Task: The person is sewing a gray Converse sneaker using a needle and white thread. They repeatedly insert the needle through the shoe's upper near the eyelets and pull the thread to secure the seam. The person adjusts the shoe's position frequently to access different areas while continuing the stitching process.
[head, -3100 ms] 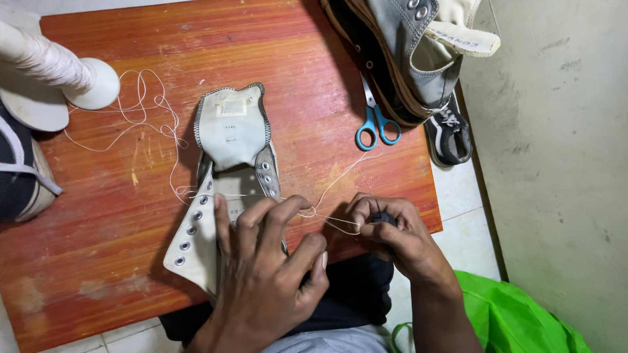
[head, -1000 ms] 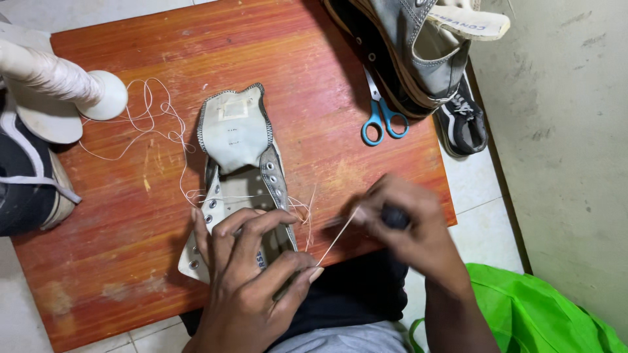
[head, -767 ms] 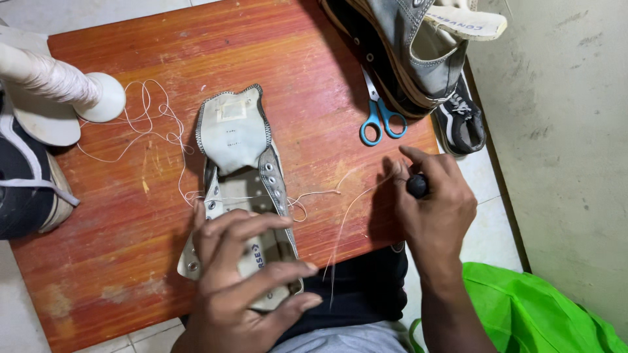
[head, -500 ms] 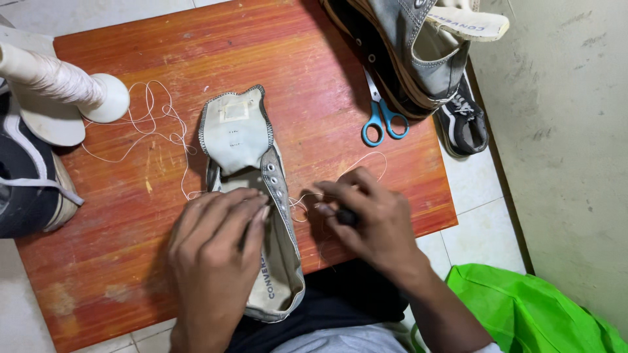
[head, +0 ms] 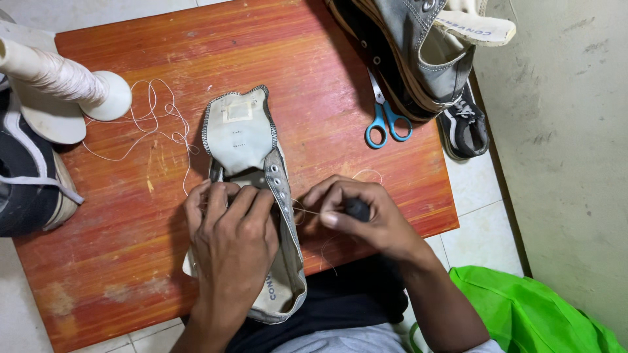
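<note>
While left hand presses grey shoe upper flat near tabletop front edge, right hand grip closed on dark awl handle at eyelet row. Risk: slip jabs left fingers; loose thread may snag.

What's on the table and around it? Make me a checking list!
Surface: red-brown wooden board, scuffed.
Job's things: grey canvas shoe lying flat, tongue up; white thread running from the spool.
Clutter: blue-handled scissors; grey sneaker at the far edge; dark shoe on the left.
Grippers: left hand presses the shoe; right hand grips a dark tool handle.
Cables: nothing seen.
Surroundings: tiled floor, green bag, wall.
</note>
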